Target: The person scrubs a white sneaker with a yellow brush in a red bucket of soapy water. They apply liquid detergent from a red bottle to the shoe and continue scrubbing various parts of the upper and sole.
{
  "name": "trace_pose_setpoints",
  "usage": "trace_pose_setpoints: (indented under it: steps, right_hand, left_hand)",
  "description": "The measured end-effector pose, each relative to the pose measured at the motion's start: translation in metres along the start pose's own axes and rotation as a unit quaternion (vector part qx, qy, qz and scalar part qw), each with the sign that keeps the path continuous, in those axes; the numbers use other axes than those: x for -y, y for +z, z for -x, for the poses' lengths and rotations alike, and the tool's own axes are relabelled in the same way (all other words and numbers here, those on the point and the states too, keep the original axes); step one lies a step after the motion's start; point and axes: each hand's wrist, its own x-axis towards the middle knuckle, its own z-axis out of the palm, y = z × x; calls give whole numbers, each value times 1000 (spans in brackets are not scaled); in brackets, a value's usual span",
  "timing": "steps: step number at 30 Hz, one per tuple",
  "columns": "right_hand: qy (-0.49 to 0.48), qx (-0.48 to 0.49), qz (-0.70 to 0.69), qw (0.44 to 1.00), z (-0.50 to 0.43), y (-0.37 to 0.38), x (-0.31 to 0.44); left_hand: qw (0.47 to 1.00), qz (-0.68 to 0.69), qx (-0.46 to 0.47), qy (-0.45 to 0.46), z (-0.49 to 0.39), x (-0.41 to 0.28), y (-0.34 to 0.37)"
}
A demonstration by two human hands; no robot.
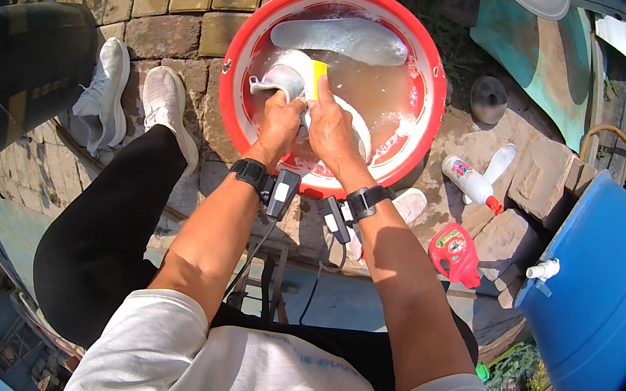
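Observation:
A red-rimmed enamel basin point(430, 110) with murky, sudsy water stands on the paving before me. My left hand point(280, 122) grips a wet white shoe point(283, 74) at its collar, over the water. In my right hand point(331, 129) is a yellow brush point(318, 76), pressed against the shoe's side; its bristles are hard to make out. A pale insole point(341, 38) lies in the water along the basin's far side. Under my right hand curves a white edge point(359, 124), partly hidden, so I cannot tell whether it belongs to the same shoe.
A white sneaker point(105, 88) stands left of my left foot. To the right lie a white bottle with a red cap point(468, 178), a pale insole point(499, 164), a red detergent jug point(454, 252) and loose bricks point(541, 173). A blue tank with a tap point(595, 283) stands farther right.

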Motion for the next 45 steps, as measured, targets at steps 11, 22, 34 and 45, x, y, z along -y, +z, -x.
trace_pose_setpoints:
  steps: [11, 22, 34, 45]
  right_hand:
    - [-59, 47, 78, 994, 30, -18, -29]
    - [-67, 101, 152, 981, 30, -26, -39]
    - [-127, 171, 303, 929, 6, -29, -11]
    - [-151, -4, 104, 983, 16, 11, -9]
  left_hand:
    - [999, -49, 11, -11, -3, 7, -13]
    - [998, 42, 9, -36, 3, 2, -12]
    - [998, 12, 6, -63, 4, -2, -20]
    - [915, 334, 151, -167, 0, -8, -27]
